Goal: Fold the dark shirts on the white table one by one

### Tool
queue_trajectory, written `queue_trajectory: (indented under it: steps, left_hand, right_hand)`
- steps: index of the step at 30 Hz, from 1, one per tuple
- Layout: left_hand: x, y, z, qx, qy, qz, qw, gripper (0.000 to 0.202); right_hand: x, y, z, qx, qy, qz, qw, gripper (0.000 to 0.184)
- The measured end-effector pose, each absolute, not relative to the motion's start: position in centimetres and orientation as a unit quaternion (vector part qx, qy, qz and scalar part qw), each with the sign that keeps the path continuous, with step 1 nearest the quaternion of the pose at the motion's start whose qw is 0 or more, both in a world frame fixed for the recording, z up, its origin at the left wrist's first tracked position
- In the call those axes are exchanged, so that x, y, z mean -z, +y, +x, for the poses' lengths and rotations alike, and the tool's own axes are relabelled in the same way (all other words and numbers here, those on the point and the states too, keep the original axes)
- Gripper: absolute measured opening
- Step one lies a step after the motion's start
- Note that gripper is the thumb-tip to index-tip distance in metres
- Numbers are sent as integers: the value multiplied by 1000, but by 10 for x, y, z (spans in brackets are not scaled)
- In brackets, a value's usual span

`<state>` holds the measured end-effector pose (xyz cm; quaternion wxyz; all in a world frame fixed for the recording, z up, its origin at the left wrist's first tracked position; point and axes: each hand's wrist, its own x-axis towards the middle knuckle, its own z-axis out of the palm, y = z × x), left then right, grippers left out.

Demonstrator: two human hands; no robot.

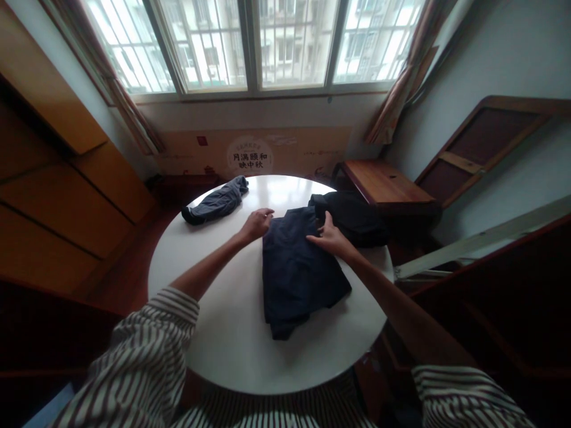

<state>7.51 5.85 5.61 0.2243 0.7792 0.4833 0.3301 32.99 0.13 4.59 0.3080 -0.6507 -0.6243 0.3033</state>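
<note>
A dark blue piece of clothing, perhaps shorts, lies folded on the white round table. My left hand is at its upper left corner, fingers drawn together on the cloth edge. Over its upper right part is my right hand, thumb and forefinger apart, touching the cloth. Behind that hand, a black folded garment lies at the table's right edge. At the far left of the table rests a grey-blue garment, folded into a narrow bundle with a black end.
A wooden stool or low table stands beyond the table on the right, near a leaning wooden frame. Wooden cabinets line the left side. Barred windows and curtains are ahead.
</note>
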Motion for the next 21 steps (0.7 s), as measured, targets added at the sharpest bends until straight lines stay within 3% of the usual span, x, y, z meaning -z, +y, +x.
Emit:
queue_trajectory:
  steps: [4, 8, 12, 18, 21]
  left_hand:
    - [-26, 110, 46, -273, 519, 780, 220, 30]
    - [-8, 115, 46, -288, 488, 793, 223, 37]
    - [-6, 117, 49, -310, 458, 800, 230, 25]
    - [-10, 115, 43, -369, 489, 718, 332, 28]
    - [-11, 111, 32, -381, 509, 678, 368, 35]
  right_hand:
    - [-36, -35, 346, -296, -662, -640, 252, 111]
    - [-27, -55, 351, -289, -680, -620, 265, 83]
    - [-27, -61, 351, -298, -677, -612, 281, 58]
    - [-22, -59, 355, -317, -658, -623, 281, 46]
    - [-15, -56, 359, -310, -664, -614, 292, 30]
